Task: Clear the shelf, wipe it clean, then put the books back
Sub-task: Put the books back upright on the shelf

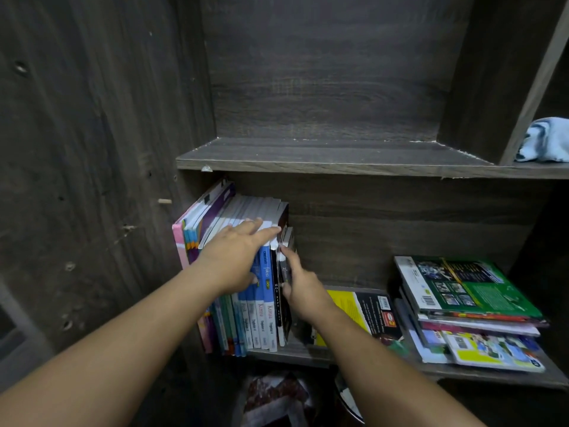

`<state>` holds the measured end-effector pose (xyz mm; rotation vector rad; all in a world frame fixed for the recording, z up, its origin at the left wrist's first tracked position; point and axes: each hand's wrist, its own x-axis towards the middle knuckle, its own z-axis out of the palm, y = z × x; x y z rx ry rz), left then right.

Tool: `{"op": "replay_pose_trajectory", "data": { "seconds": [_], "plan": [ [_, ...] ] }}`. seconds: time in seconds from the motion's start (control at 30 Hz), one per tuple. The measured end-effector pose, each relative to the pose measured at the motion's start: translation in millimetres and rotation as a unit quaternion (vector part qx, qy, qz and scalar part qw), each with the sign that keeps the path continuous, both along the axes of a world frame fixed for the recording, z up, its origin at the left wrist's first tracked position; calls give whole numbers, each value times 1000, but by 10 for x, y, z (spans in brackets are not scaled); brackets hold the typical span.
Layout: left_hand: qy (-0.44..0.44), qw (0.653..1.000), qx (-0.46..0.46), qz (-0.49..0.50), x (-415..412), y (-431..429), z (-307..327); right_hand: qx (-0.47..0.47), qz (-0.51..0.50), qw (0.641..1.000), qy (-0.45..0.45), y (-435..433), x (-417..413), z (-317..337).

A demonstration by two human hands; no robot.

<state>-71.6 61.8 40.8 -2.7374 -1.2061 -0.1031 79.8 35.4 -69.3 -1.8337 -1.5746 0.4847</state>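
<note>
— Where are the hands?

— Both are on the lower shelf (311,354), at the row of upright books (261,306) packed against its left wall. The left hand (235,257) lies across the tops of them with fingers (268,231) straight and spread. Its thumb is low on the blue spines. It is pressing on them, not gripping.

— And the other one?

— The right hand (304,288) has the thin dark book (287,322) at the right end of the row. Its thumb is on the near edge and the forefinger runs up along the book. The rest of the fingers are tucked behind the book, where I can't see them. It's a narrow pinch.

— Anything else down there?

— A yellow-and-black book (360,306) lies flat just right of that hand. Beyond it is a leaning stack of flat books (471,306) with a green cover on top. A pale blue cloth (546,140) sits bunched one level up, in the compartment to the right.
</note>
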Motion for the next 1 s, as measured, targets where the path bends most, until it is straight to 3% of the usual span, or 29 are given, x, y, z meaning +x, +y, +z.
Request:
{"op": "replay_pose_trajectory", "data": {
  "seconds": [0.27, 0.37, 0.5, 0.67, 0.8, 1.0],
  "plan": [
    [2, 1000, 24, 12, 10, 3, -37, -52, 60, 997, -26, -136, 280, 68],
    [12, 999, 34, 19, -6, 2, -74, -86, 20, 994, -61, -338, 510, -34],
    [-39, 989, 133, 46, 145, -135, -280, -171, -63, 961, -207, -734, 890, -163],
    [-113, 964, 231, -72, 616, -364, -889, -280, -138, 930, -193, -1131, 1185, -394],
    [-37, 972, 149, -177, 999, -417, -1399, -331, -133, 913, -198, -1255, 1280, -620],
    [57, 989, -95, -102, 1342, -253, -1911, -338, -136, 907, -213, -1108, 1333, -754]
  ]
}}
